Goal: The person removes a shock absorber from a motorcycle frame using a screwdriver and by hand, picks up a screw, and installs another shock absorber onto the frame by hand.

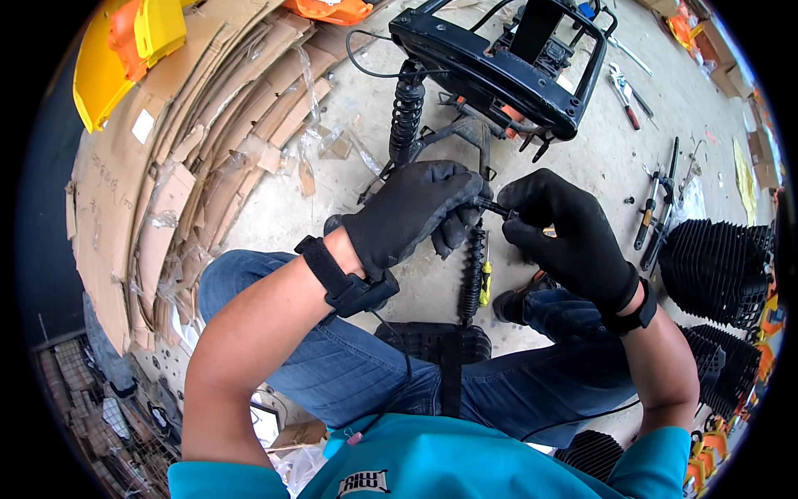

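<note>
Shock absorber (475, 266) with a black coil spring stands upright between the person's knees, its top end gripped in the gloved left hand (416, 208). The right hand (561, 229) pinches a small dark bolt (497, 208) at that top end. Beyond the hands, another spring already sits on the black frame (490, 66); this one looks unmounted.

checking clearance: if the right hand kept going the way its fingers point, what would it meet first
The right hand points leftward, its fingers on a small black bolt-like part. Straight on, it would likely meet the left hand gripping the other end; depth is uncertain.
</note>
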The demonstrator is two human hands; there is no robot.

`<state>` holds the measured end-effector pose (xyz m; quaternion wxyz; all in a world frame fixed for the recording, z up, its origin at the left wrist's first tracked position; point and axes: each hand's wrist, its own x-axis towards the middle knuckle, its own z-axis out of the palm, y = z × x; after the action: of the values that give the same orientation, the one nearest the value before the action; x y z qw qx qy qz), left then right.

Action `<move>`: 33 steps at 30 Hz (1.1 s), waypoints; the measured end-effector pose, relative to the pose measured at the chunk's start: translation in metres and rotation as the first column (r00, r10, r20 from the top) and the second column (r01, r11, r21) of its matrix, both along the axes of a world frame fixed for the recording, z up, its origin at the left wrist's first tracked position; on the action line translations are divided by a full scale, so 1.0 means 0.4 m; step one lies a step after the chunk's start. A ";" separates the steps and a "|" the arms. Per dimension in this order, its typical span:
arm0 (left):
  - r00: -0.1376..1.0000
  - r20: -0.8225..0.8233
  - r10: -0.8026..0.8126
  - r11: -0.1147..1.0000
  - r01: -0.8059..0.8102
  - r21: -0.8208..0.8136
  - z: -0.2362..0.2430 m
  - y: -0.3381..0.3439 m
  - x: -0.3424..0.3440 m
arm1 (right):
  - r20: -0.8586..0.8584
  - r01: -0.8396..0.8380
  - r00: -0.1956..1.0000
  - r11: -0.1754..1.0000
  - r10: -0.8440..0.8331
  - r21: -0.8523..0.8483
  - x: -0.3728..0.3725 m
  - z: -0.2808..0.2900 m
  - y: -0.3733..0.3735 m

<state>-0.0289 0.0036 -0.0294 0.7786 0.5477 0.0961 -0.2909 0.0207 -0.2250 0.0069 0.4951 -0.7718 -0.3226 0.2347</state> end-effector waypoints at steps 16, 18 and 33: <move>0.998 -0.026 0.051 0.999 -0.051 -0.012 -0.009 -0.011 -0.006 | 0.003 0.004 1.000 0.999 -0.004 -0.039 -0.002 -0.002 0.002; 0.996 -0.061 0.062 0.997 -0.060 0.038 -0.001 -0.016 -0.007 | 0.005 0.003 1.000 0.999 -0.003 -0.048 -0.004 -0.002 0.005; 0.998 -0.013 0.057 0.998 -0.057 0.020 -0.014 -0.007 -0.003 | 0.027 0.007 1.000 1.000 -0.007 -0.022 0.002 -0.006 -0.002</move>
<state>-0.0303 0.0009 -0.0351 0.7804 0.5505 0.1196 -0.2713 0.0216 -0.2260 0.0045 0.4828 -0.7816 -0.3239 0.2261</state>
